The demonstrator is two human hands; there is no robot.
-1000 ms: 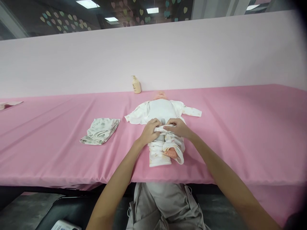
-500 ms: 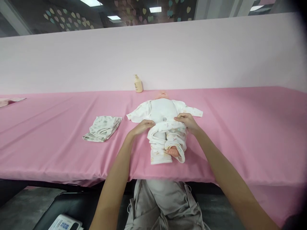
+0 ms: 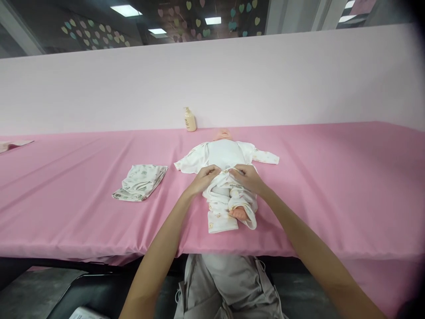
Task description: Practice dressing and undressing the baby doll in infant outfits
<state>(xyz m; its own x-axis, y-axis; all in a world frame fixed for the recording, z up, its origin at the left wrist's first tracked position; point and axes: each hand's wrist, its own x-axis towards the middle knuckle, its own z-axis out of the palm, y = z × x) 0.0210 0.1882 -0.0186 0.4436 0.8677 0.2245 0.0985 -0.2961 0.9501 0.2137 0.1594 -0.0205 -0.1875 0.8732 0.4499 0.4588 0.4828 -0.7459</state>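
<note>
Take the doll (image 3: 223, 153) lying on its back on the pink table (image 3: 332, 177) as your landmark. Far to its left, a pale cloth (image 3: 11, 145) is cut off by the frame edge. Nearer on the doll's left lies a folded printed garment (image 3: 140, 181), well apart from it. Behind the doll and slightly left, a cream pump bottle (image 3: 190, 120) stands upright against the pink wall; its label is too small to read.

Your left hand (image 3: 204, 176) is clenched on the waistband of the printed trousers (image 3: 229, 204) at the doll's left hip, fingers curled into the fabric. Your right hand (image 3: 247, 177) pinches the same waistband at the other hip, and the two hands nearly meet over the belly. One bare foot (image 3: 238, 214) shows at the trouser hem; the other leg is hidden in cloth. The doll's head is foreshortened and hard to make out.

Half a second ago your hands were spread wider along the waistband; now they have drawn together at the middle, and the waistband sits bunched between them.
</note>
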